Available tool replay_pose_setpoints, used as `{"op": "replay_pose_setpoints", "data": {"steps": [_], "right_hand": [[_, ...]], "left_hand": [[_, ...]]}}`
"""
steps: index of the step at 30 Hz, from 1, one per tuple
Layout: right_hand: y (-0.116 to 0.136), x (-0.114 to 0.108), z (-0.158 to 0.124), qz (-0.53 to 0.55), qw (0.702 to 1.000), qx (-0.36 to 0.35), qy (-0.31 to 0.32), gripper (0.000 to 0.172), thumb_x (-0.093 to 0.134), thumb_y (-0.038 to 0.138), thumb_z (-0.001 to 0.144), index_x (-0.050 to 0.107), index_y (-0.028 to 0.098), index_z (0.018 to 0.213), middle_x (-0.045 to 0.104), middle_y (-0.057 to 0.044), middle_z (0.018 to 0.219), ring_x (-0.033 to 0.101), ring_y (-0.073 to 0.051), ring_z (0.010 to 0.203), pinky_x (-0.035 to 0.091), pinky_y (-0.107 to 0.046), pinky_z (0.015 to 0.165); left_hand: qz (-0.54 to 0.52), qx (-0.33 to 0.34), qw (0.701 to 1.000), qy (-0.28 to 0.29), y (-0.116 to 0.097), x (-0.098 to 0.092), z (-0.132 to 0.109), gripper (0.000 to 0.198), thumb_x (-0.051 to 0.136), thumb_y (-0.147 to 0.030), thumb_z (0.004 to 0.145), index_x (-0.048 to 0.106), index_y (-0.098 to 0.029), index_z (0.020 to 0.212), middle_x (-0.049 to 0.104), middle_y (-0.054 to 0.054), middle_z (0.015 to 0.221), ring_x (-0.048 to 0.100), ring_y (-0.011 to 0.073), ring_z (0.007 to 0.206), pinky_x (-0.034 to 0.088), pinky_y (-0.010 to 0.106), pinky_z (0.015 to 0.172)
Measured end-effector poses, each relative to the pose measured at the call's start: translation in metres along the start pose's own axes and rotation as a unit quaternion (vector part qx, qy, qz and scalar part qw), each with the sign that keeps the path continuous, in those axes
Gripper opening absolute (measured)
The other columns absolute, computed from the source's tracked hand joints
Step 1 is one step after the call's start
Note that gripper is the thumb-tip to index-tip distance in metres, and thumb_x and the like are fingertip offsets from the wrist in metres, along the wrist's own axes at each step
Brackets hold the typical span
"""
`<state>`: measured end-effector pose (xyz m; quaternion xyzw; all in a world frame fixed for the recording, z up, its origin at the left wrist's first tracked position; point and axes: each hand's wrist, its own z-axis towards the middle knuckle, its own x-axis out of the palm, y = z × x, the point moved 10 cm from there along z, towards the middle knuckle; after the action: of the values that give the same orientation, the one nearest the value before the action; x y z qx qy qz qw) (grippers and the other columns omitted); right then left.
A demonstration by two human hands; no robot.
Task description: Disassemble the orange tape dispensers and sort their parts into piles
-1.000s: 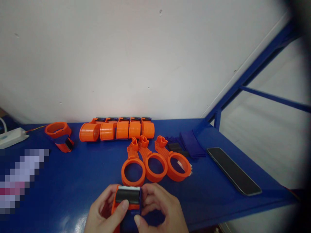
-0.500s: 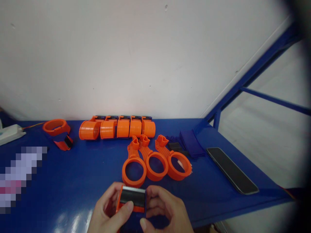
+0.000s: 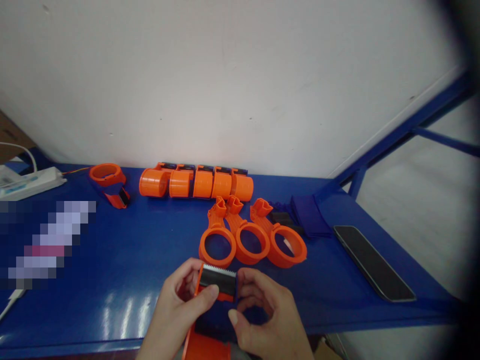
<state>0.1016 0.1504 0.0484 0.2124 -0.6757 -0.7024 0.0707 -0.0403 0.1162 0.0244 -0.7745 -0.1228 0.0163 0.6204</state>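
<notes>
My left hand [image 3: 183,300] grips an orange tape dispenser [image 3: 217,297], its thumb lying on the black pad below the toothed metal blade [image 3: 220,270]. The dispenser's orange drum hangs lower, near the bottom edge of the view. At the dispenser's right side, my right hand [image 3: 268,312] has curled fingers against a dark blue side plate [image 3: 236,289]; part of that plate is hidden. Just beyond my hands lie three orange dispenser frames with rings: a left one [image 3: 202,248], a middle one [image 3: 240,254] and a right one [image 3: 275,255].
Several assembled orange tape dispensers [image 3: 203,185] stand in a row by the wall. Another dispenser [image 3: 107,172] sits at the left, near a white power strip [image 3: 35,183]. On the right are blue plates [image 3: 311,216], black pads [image 3: 285,220] and a phone [image 3: 375,265] on the blue table [image 3: 161,240].
The view has shifted, so the table's left and front show more. Both hands and the dispenser appear higher and farther right, with more of the drum visible. The grip looks the same.
</notes>
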Motion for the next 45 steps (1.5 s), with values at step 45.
{"op": "replay_pose_setpoints", "data": {"steps": [45], "right_hand": [[0.019,-0.001,0.007,-0.065,0.996,-0.036,0.047,0.039,0.068,0.008,0.055,0.062,0.019,0.092,0.072,-0.002,0.081,0.069,-0.018,0.066,0.058,-0.027,0.061]], "left_hand": [[-0.043,0.025,0.997,-0.065,0.008,-0.005,-0.006,0.024,0.075,-0.04,0.069,0.066,-0.02,0.077,0.061,-0.003,0.066,0.052,0.0133,0.062,0.041,0.019,0.06]]}}
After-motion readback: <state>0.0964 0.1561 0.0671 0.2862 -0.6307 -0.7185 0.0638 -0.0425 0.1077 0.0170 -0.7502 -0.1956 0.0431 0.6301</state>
